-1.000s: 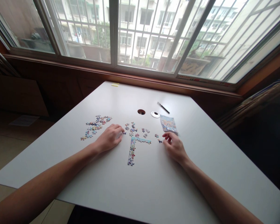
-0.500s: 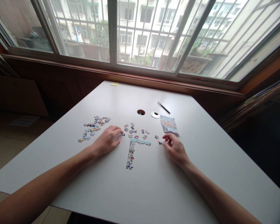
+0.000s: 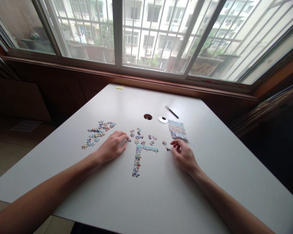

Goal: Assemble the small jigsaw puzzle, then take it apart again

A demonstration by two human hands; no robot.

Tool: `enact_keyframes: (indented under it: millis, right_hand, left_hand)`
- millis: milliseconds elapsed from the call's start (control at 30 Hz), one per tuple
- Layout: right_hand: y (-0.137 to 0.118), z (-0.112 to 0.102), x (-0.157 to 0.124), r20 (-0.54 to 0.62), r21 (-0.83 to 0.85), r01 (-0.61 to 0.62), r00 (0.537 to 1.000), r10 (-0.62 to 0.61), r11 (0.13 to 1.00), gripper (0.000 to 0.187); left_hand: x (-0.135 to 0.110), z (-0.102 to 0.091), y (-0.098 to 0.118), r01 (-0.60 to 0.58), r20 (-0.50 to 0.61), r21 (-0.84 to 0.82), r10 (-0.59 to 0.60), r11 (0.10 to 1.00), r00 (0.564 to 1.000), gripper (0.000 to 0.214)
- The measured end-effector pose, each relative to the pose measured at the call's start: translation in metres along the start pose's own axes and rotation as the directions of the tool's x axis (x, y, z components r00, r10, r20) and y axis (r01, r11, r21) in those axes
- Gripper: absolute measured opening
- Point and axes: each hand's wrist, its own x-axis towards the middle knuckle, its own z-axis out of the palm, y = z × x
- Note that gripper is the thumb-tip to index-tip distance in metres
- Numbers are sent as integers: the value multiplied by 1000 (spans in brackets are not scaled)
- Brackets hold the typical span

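My left hand (image 3: 114, 144) rests on the white table with fingers loosely bent and the thumb apart. A small dark puzzle piece (image 3: 129, 140) lies at its fingertips. On the other side, my right hand (image 3: 183, 154) has curled fingers, with a gap between thumb and forefinger. Beside its thumb is a dark and yellow puzzle piece (image 3: 168, 149); whether they touch I cannot tell. Between the hands lies a joined corner strip of jigsaw (image 3: 137, 160), one arm running toward me and a shorter one to the right. Several loose pieces (image 3: 138, 133) are scattered just beyond it.
A larger heap of puzzle pieces (image 3: 97, 131) spreads left of my left hand. Beyond my right hand lies a printed picture sheet (image 3: 177, 129), with a pen (image 3: 172, 111) farther back. A round hole (image 3: 147, 117) in the tabletop has its metal cover (image 3: 162, 120) beside it.
Both hands keep their places and finger positions. The whole view shifts very slightly; no piece has visibly moved on the table.
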Motion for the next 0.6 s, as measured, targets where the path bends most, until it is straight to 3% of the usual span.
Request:
enact_keyframes:
  millis: [600]
  right_hand:
    - [-3,-1,0,-6,9,0,1000,0,1000,19]
  left_hand:
    - [0,0,0,-2,-8,-3,2,1000,1000,23]
